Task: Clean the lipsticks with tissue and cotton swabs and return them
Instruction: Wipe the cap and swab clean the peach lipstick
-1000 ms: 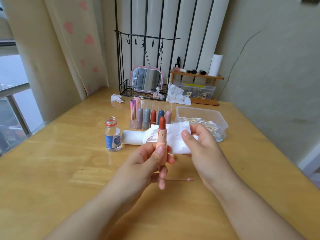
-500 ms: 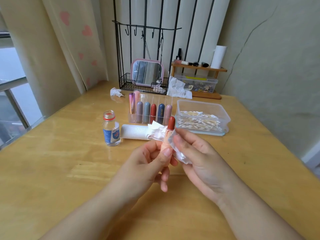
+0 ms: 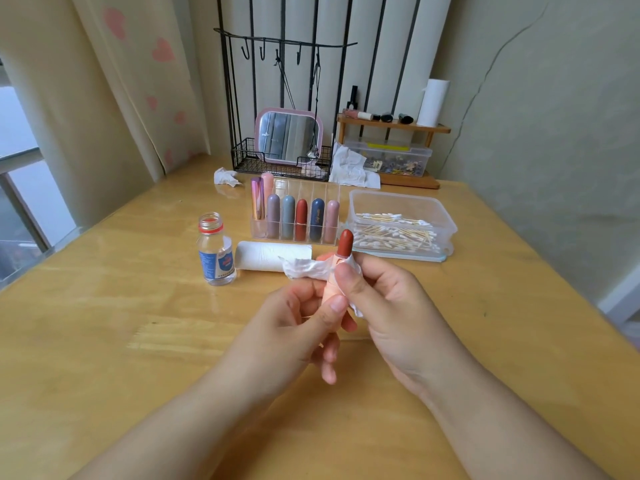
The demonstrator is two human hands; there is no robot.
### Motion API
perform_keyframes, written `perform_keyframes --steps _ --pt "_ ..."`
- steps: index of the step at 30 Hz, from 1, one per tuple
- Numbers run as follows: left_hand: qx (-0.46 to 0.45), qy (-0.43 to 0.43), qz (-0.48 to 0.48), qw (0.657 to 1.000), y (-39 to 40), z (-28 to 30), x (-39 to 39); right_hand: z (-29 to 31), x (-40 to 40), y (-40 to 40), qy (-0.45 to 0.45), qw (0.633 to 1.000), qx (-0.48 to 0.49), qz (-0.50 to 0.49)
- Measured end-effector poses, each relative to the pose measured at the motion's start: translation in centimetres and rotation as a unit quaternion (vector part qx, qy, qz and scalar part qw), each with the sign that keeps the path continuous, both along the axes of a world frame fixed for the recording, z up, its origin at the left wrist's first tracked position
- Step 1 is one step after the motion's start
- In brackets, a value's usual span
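Light wooden tabletop (image 3: pixel 104 323), glossy, faint pale scuff left of centre. Over the middle of the tabletop: left hand (image 3: pixel 294 327) gripping peach tube of open lipstick (image 3: pixel 341 258), thumb pressed on the barrel, red bullet up, tilted slightly right. Right hand (image 3: pixel 384 299) pinching white tissue (image 3: pixel 308 266) against the tube just under the bullet, thumb on top; tissue tail sticking out to the left. Toward the far edge, centre: clear acrylic organizer (image 3: pixel 298 216) with capped lipsticks upright in the front row, grey-mauve, grey-blue, red, navy, pink, plus two taller tubes at its left end. Just in front of it, tissue roll (image 3: pixel 273 256) lying on its side. Left of roll, small clear bottle (image 3: pixel 216 252), blue label, red neck ring, no cap seen. Right of organizer, clear plastic box of cotton swabs (image 3: pixel 398 232), open top. Far edge: crumpled tissue (image 3: pixel 225 176) at left, black wire rack (image 3: pixel 277 157) holding pink-framed mirror (image 3: pixel 289 136), another crumpled tissue (image 3: pixel 351 168) beside it, small wooden shelf (image 3: pixel 394 124) at far right corner with cosmetics and a white roll on top, clear storage box under it. Room: window (image 3: pixel 20 188) at left, cream curtain (image 3: pixel 138 81) with pink hearts, white ribbed panel behind rack, beige wall (image 3: pixel 554 133) at right with a long crack.
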State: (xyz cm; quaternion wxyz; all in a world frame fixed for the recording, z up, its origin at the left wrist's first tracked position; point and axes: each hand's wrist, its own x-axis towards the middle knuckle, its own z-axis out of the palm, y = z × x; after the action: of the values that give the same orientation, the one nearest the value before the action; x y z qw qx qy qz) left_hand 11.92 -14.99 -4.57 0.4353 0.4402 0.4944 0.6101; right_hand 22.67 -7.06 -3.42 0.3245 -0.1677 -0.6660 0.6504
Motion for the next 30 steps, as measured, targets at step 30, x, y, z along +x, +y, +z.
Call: perform_keyframes --steps 30 --pt "-0.016 -0.097 -0.011 0.995 0.1 -0.2 0.2 0.6 -0.4 -1.2 0.004 0.993 -0.074 -0.087"
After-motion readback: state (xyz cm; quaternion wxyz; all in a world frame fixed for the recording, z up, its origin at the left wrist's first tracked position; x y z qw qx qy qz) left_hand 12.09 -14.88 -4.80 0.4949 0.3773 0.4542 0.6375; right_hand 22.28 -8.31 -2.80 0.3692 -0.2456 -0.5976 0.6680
